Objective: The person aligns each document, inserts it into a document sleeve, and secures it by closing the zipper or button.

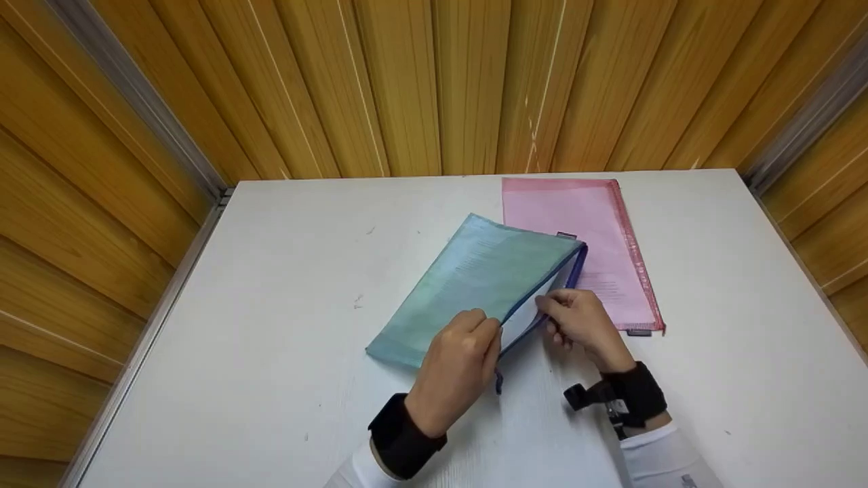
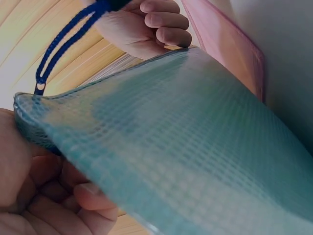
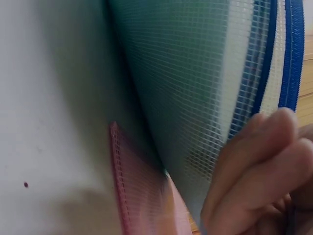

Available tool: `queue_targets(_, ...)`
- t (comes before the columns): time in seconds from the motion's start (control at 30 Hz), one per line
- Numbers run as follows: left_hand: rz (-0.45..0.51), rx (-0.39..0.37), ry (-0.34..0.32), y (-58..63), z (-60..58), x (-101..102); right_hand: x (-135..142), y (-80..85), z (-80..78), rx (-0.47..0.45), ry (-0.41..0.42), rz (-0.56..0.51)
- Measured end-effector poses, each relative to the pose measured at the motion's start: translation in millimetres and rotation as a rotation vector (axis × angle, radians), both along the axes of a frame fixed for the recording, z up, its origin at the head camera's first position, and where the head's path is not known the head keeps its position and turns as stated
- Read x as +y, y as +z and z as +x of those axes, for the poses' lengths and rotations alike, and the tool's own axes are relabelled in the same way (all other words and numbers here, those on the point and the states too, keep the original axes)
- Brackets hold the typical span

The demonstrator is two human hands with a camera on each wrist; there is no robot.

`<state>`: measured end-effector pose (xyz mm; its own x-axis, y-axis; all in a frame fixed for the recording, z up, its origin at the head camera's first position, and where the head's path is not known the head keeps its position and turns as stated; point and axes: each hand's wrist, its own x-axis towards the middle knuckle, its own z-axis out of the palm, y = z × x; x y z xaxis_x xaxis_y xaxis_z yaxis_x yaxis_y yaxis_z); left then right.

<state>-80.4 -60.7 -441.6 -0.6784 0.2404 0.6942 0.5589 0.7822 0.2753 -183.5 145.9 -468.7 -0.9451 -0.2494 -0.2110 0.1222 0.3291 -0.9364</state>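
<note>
A green mesh zipper pouch [image 1: 461, 285] with a blue zipper [image 1: 578, 266] lies tilted on the table, its mouth spread apart. White paper [image 1: 523, 317] shows inside the mouth. My left hand [image 1: 461, 349] grips the pouch's near corner, close to the dark blue zipper pull cord [image 2: 61, 44]. At the mouth's right side, my right hand [image 1: 583, 322] pinches the zippered edge with its thumb at the opening. Whether it also holds the paper, I cannot tell. In the right wrist view, the right fingers [image 3: 259, 166] curl against the mesh beside the blue zipper.
A pink mesh zipper pouch [image 1: 563, 203] lies flat at the back right, partly under the green one. Both sit on a white table [image 1: 271, 285]. Wood-patterned panels [image 1: 407, 88] stand behind the table, with metal frame posts [image 1: 146, 88] at the corners.
</note>
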Motion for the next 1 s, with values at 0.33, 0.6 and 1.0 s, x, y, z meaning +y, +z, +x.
queue_targets(0.33,0.103,-0.048,-0.037,-0.1,-2.6,-3,10,23.4,11.9,0.358,0.078,0.198)
queue_targets(0.6,0.153,-0.069,-0.046,0.2,-2.8,-6,-7,34.5,32.9,0.834,0.453,0.053)
queue_targets(1.0,0.190,-0.102,-0.086,1.8,-3.5,-8,-30,24.1,39.8,1.000,0.572,0.055)
